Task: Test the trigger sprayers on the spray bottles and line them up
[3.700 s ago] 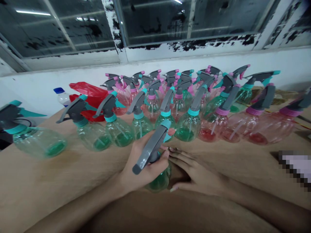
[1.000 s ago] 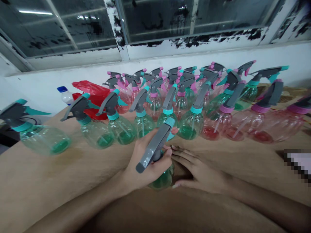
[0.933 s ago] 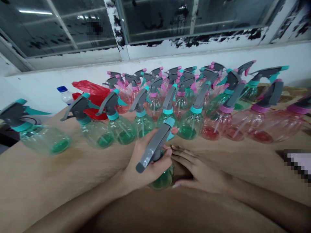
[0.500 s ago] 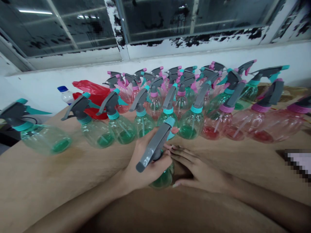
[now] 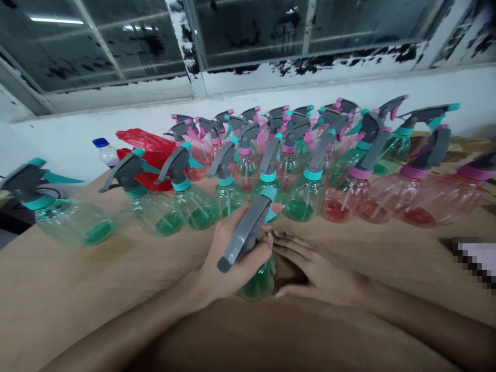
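Note:
A green spray bottle [image 5: 258, 281] with a grey head and teal nozzle stands near the table's front edge. My left hand [image 5: 232, 258] is wrapped round its neck and trigger, with the index finger reaching forward past the trigger under the nozzle. Just right of the bottle, my right hand [image 5: 313, 263] lies palm down with its fingers stretched out. Its fingertips come close to the left hand's fingers; whether they touch the bottle I cannot tell. A row of green spray bottles [image 5: 197, 212] and pink spray bottles [image 5: 344, 201] stands just beyond both hands.
More spray bottles crowd behind the front row. A red plastic bag [image 5: 149, 147] and a blue-capped bottle [image 5: 104, 150] are at the back left. One green spray bottle [image 5: 73, 219] stands apart at far left. A blurred-out flat object [image 5: 478, 258] lies at the right.
The left hand's fingers have shifted slightly around the trigger, and the gripped bottle's head has moved a touch. The right hand stays in place.

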Motion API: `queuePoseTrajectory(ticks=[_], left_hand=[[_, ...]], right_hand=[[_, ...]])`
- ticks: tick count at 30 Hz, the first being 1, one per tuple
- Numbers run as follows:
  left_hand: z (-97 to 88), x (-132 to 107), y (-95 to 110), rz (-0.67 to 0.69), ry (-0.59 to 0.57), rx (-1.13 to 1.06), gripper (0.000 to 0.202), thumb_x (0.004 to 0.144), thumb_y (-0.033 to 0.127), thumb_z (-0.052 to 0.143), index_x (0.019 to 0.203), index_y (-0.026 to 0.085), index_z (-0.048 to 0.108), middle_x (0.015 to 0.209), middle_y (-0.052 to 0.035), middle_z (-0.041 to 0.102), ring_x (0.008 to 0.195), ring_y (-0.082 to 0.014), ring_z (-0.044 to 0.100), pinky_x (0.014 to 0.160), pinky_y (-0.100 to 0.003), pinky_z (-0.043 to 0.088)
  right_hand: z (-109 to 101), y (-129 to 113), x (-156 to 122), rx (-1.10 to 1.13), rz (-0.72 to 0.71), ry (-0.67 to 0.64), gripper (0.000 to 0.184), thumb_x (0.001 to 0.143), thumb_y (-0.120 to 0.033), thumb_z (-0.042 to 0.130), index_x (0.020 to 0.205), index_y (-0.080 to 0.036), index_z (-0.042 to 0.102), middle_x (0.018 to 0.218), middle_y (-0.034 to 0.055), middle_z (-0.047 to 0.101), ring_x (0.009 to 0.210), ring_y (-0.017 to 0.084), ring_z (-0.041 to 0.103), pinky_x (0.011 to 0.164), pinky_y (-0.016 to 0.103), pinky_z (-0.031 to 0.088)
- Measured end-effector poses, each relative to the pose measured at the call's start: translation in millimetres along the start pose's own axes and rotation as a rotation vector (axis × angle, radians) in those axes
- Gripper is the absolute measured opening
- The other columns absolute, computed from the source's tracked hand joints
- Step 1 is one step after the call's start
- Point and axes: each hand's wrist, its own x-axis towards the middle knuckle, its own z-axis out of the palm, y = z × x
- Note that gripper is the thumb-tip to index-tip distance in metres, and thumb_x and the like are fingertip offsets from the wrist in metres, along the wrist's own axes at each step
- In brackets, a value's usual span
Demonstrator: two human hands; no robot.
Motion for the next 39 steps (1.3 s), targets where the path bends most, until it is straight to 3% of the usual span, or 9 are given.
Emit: queuePoseTrajectory(ticks=[3,8,16,21,26,39], left_hand=[[3.0,-0.4,0.5,0.006,-0.017,-0.04,0.023,0.073,0.015,0.052,0.093,0.025,0.056,0.091,0.0011,0.069,0.076,-0.015,0.067,0.07,-0.025,0.054],[4.5,-2.6,-2.0,-0.009,-0.031,-0.007,0.01,0.076,0.017,0.051,0.083,0.024,0.053,0.069,0.0033,0.063,0.059,-0.0127,0.062,0.063,-0.023,0.053],[4.1,-1.8,-2.3,-0.007,-0.011,-0.016,0.009,0.076,0.019,0.051,0.082,0.024,0.054,0.062,0.0046,0.06,0.054,-0.0118,0.059,0.056,-0.021,0.051],[4.3,-2.4,-2.3,-0.001,-0.021,-0.024,0.01,0.075,0.017,0.052,0.082,0.023,0.056,0.062,0.0044,0.06,0.053,-0.012,0.058,0.056,-0.023,0.051],[4.2,-1.7,-3.7,0.039,-0.006,-0.018,0.01,0.075,0.016,0.053,0.079,0.023,0.056,0.074,0.0025,0.065,0.064,-0.0124,0.064,0.062,-0.022,0.053],[4.5,-3.6,-3.8,0.004,-0.031,0.006,0.033,0.077,0.018,0.052,0.11,0.023,0.054,0.068,0.0036,0.062,0.05,-0.0114,0.055,0.052,-0.022,0.049]], right_hand=[[1.3,0.3,-0.4,0.012,-0.005,0.017,0.084,0.079,-0.063,0.052,0.143,-0.016,0.028,0.146,0.0122,0.036,0.136,0.027,0.027,0.11,0.048,0.028],[1.5,0.8,-0.2,0.01,0.008,-0.001,0.086,0.078,-0.064,0.052,0.144,-0.015,0.026,0.145,0.0125,0.037,0.137,0.027,0.026,0.11,0.047,0.028],[1.5,0.6,0.0,0.04,0.016,0.017,0.085,0.078,-0.062,0.054,0.144,-0.018,0.027,0.146,0.0118,0.037,0.136,0.027,0.028,0.11,0.048,0.028],[0.4,-0.3,0.5,0.031,0.026,-0.008,0.086,0.078,-0.063,0.053,0.144,-0.016,0.025,0.146,0.0118,0.037,0.136,0.027,0.027,0.111,0.047,0.027],[2.9,1.9,-0.4,0.063,0.016,0.015,0.086,0.078,-0.062,0.055,0.145,-0.019,0.023,0.146,0.0104,0.037,0.137,0.026,0.026,0.111,0.047,0.027],[3.5,2.0,-0.4,0.053,0.025,-0.005,0.086,0.078,-0.064,0.053,0.144,-0.017,0.025,0.147,0.0109,0.035,0.137,0.026,0.026,0.111,0.047,0.026]])
